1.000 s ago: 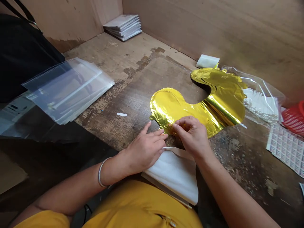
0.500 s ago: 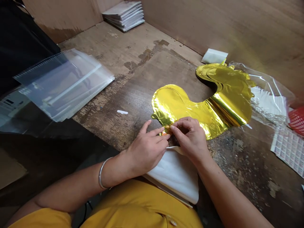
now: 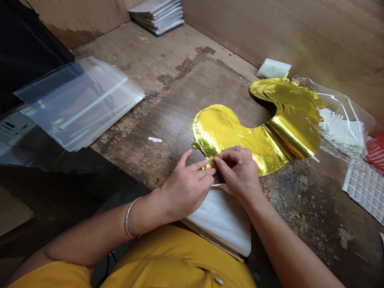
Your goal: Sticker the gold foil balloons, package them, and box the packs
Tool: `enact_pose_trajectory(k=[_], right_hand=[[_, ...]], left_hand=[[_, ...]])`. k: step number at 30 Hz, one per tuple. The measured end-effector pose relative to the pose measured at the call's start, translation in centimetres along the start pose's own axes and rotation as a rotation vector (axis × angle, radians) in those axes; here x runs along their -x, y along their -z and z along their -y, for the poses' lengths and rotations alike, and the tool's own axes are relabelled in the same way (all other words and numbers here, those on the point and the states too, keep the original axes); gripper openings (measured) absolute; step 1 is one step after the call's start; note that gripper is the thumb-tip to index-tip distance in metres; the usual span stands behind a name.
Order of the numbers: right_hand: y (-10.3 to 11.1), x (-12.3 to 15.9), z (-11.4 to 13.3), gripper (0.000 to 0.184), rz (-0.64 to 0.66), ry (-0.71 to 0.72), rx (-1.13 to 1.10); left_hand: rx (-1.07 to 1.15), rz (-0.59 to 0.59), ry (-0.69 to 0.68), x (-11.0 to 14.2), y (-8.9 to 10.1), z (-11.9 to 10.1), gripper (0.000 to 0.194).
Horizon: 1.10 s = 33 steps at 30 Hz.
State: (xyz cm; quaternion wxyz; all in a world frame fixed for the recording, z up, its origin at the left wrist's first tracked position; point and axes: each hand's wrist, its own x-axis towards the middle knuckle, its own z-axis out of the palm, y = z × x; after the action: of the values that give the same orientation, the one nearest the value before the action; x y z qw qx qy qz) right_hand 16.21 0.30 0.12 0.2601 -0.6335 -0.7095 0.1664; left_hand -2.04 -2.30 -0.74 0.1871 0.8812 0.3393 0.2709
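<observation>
A flat gold foil balloon (image 3: 240,134) lies on the worn wooden table (image 3: 168,92), on top of more gold foil pieces (image 3: 288,104) to the right. My left hand (image 3: 184,188) and my right hand (image 3: 240,174) meet at the balloon's near edge. Both pinch the foil's small tab, where a bit of orange shows between the fingertips. My left index finger is stretched out on the table. A silver bangle (image 3: 129,218) is on my left wrist. A white folded sheet (image 3: 222,218) lies under my wrists at the table edge.
A stack of clear plastic sleeves (image 3: 78,102) lies at the left. White packets (image 3: 159,14) are stacked at the far corner. A clear bag with white items (image 3: 342,128), a sticker sheet (image 3: 364,188) and a red basket (image 3: 376,152) sit at the right. Wooden walls enclose the table.
My fingertips have closed tighter on the foil's near tab. The view has shifted slightly, so everything on the table sits a little higher in the frame.
</observation>
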Motion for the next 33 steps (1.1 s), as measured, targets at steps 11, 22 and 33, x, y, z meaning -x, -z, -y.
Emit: enact_pose_trajectory(k=[11,22,33], right_hand=[[-0.2,-1.2,-0.4,0.022,-0.058,-0.085,0.297],[2.7,0.7,-0.5,0.03,0.28,0.429,0.074],[1.1,-0.4,-0.7,0.023,0.187,0.382,0.022]], left_hand=[[0.022,0.0,0.009,-0.1,-0.2,0.1,0.016],[-0.043,-0.02,0.15,0.4,1.0,-0.7,0.015],[0.027,-0.051,0.156,0.7,0.8,-1.1,0.014]])
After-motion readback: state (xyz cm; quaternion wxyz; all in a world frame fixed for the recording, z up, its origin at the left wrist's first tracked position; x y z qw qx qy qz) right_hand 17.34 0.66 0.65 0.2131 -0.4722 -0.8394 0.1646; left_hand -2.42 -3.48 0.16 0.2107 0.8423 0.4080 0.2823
